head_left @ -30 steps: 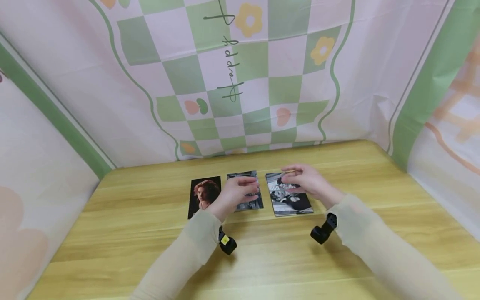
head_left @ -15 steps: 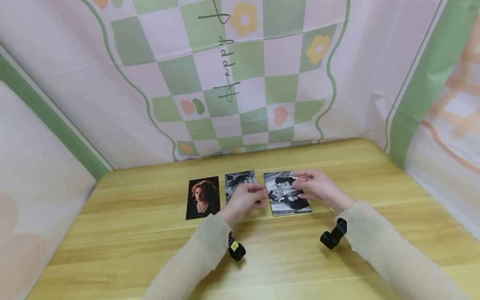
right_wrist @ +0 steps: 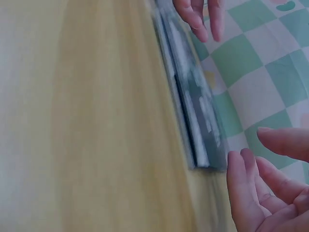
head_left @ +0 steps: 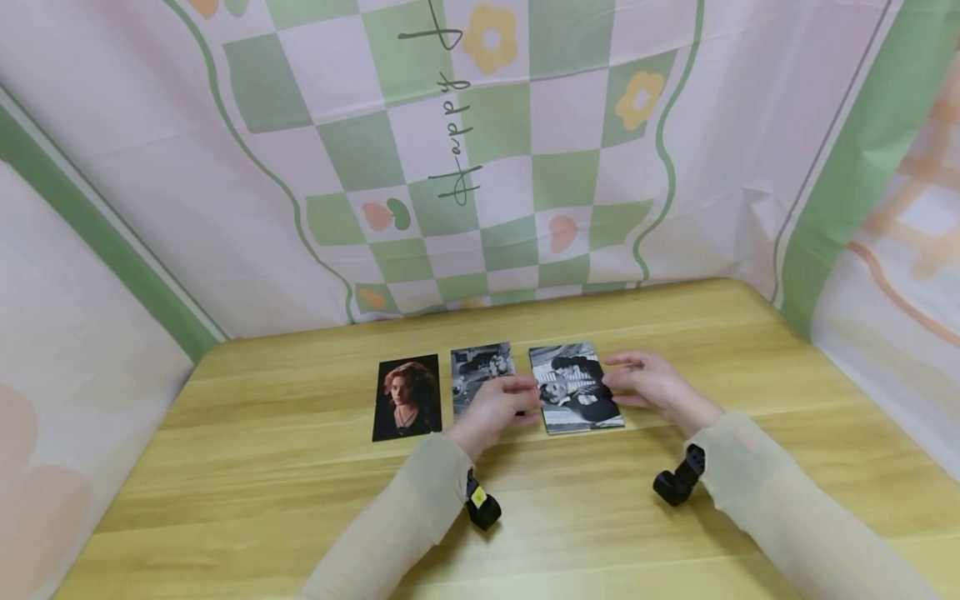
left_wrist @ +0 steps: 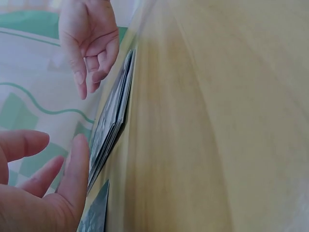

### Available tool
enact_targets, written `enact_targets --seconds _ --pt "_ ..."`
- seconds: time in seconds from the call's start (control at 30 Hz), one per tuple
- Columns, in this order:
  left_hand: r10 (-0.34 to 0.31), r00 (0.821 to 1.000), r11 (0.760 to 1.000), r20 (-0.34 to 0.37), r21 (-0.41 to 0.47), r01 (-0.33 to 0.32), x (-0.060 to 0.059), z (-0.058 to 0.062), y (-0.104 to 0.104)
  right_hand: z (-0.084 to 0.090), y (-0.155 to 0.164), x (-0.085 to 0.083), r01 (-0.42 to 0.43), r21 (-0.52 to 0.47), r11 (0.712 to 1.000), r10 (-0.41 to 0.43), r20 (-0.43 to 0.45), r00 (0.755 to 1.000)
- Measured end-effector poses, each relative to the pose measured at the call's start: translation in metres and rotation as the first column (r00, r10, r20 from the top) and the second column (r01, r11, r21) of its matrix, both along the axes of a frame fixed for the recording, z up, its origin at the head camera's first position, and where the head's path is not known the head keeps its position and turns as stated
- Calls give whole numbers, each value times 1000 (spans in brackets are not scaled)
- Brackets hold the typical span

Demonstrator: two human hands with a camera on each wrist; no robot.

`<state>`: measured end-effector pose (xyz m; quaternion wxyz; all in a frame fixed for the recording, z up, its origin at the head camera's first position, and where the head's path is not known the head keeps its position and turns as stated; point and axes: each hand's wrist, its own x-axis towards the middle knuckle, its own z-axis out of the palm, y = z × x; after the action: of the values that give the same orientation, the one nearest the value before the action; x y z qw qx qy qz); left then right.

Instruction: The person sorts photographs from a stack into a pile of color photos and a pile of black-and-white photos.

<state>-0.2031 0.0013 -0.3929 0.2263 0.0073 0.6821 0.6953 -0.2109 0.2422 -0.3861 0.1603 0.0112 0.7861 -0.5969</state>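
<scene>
A stack of black-and-white photo cards (head_left: 573, 392) lies on the wooden table, and its several layered edges show in the left wrist view. My left hand (head_left: 498, 407) is at the stack's left edge, fingers extended and thumb apart, overlapping the middle black-and-white photo card (head_left: 472, 367) in the head view. On the opposite side, my right hand (head_left: 651, 390) has its fingertips right by the stack's right edge, fingers loosely bent and thumb raised. Neither hand grips anything. Leftmost lies a dark portrait photo card (head_left: 405, 404) of a person with reddish hair. The middle card's lower part is hidden behind my left hand.
The wooden table (head_left: 292, 500) extends in front of the cards and to both sides. Behind it hangs a green-and-white checkered cloth (head_left: 506, 192) with flowers and lettering. Pale printed cloth also stands at the left and right. Small black cameras hang under both wrists.
My left hand has moved right, from over the middle card to the stack's left edge. My right hand has drawn back rightward from above the stack to its right edge. The cards stay put.
</scene>
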Motion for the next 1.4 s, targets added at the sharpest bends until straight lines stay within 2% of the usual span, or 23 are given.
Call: enact_targets --seconds 0.23,0.4,0.9,1.4 --pt "38 999 999 12 -3 -38 -3 -5 3 -5 4 -1 6 -15 1000 -6 15 1000" --pt "34 999 999 13 -18 -34 -3 -5 5 -6 6 -1 14 -34 999 -14 18 1000" --pt "41 999 999 17 -36 -40 -3 -6 6 -9 3 -3 27 39 999 -28 19 999" --pt "45 999 998 17 -51 -44 -3 -5 8 -11 3 -3 28 54 998 -30 25 999"
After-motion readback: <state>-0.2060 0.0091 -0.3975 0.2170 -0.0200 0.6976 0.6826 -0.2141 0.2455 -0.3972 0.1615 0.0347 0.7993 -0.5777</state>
